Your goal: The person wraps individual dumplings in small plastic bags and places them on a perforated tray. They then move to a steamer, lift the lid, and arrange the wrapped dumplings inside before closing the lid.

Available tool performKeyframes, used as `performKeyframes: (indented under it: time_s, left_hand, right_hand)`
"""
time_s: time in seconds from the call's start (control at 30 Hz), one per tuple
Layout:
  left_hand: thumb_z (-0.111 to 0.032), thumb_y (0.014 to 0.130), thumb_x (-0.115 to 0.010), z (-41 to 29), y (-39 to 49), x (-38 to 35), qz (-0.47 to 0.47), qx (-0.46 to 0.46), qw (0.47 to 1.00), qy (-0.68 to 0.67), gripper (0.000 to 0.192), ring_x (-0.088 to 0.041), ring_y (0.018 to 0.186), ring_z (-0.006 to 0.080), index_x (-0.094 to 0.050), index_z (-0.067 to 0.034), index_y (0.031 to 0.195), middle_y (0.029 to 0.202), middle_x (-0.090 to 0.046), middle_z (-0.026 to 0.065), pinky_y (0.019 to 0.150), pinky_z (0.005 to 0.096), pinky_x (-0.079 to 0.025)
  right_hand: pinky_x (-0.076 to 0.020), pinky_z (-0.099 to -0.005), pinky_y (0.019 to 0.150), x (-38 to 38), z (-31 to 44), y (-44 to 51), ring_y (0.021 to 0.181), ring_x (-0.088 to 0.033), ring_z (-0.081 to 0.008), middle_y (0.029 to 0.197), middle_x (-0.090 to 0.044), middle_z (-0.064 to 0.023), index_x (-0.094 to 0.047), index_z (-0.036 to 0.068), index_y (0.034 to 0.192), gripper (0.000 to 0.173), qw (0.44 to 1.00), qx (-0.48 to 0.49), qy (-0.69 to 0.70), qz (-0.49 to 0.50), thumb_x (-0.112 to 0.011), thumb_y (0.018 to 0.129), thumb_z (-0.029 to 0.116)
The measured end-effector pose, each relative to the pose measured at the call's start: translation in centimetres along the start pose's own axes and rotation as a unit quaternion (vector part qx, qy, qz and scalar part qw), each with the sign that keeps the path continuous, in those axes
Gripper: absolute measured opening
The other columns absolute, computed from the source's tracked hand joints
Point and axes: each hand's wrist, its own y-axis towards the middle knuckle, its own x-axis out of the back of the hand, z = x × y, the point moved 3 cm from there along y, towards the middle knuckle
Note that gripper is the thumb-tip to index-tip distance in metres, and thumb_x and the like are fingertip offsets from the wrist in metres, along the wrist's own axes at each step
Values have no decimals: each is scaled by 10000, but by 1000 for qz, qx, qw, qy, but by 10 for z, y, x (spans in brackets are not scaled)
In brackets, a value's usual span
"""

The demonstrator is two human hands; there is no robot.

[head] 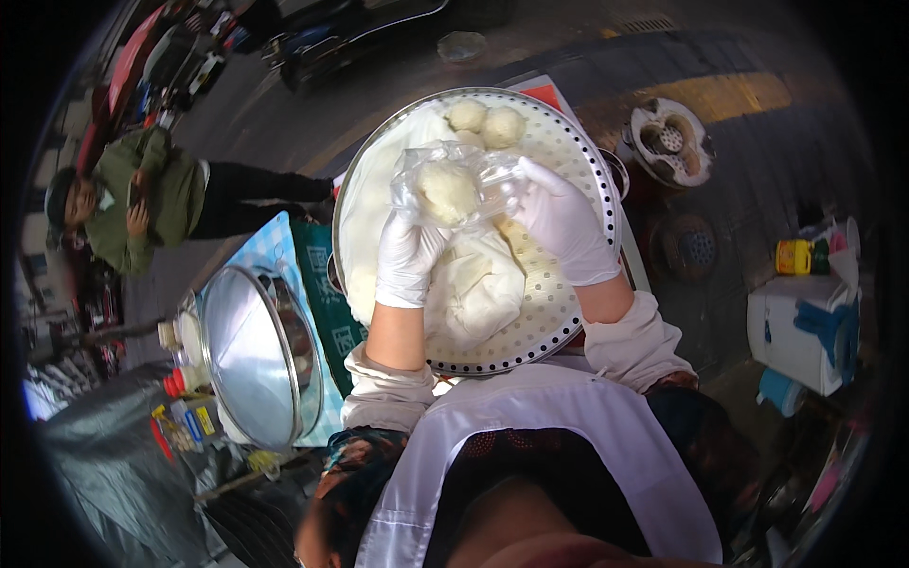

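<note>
My left hand (410, 255), in a white glove, holds a clear plastic bag (405, 170) from below and the left. A round, pale food ball (449, 193) sits inside the bag. My gloved right hand (561, 216) pinches the bag's gathered right end between thumb and fingers. Both hands are above a large round perforated metal steamer tray (561, 319). On the tray, several similar balls (503, 128) rest at the far side. White cloth (373, 163) covers the tray's left part, and a bunched white cloth (483, 291) lies below my hands.
A domed metal lid (248, 355) leans on the blue-checked table (270, 245) at the left, near jars. A person (142, 199) stands far left. At the right are a coal stove (670, 142) and a white box (788, 334) with blue gloves on it.
</note>
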Motion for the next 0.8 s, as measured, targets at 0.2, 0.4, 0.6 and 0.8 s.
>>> performKeyframes:
  time_s: [0.2, 0.4, 0.6, 0.8]
  left_hand:
    - [-74, 761, -690, -32, -24, 11, -108, -144, 864, 471, 461, -538, 1081, 237, -531, -54, 1194, 1186, -521, 121, 932, 319, -434]
    - [-66, 725, -707, -61, -59, 4, -167, -271, 651, 690, 421, -517, 1105, 290, -543, -47, 1112, 1134, -516, 151, 939, 340, -414]
    - [-70, 812, -654, -124, -118, 82, -292, -283, 840, 358, 312, -595, 847, 127, -565, -26, 1107, 980, -628, 66, 777, 253, -486]
    - [-121, 835, -620, -217, -187, 160, -507, -312, 689, 413, 359, -605, 892, 192, -510, -5, 1157, 1034, -609, 129, 781, 305, -503]
  right_hand:
    - [-435, -222, 665, -34, -28, 10, 767, -541, -91, 945, -591, -27, -577, 18, 1101, 197, 959, 22, -282, -23, -562, 933, 120]
    - [-426, -172, 625, -84, -76, 29, 709, -514, -22, 855, -607, 12, -637, 39, 1000, 125, 754, 157, -634, 69, -611, 878, 36]
    - [-460, -211, 668, -75, -75, 28, 747, -557, -78, 951, -624, -29, -641, 8, 1020, 162, 803, 119, -584, 14, -574, 890, 77]
    - [-463, -216, 699, -60, -70, -1, 789, -561, -93, 987, -626, -48, -623, -15, 1095, 243, 795, 66, -602, -39, -532, 910, 114]
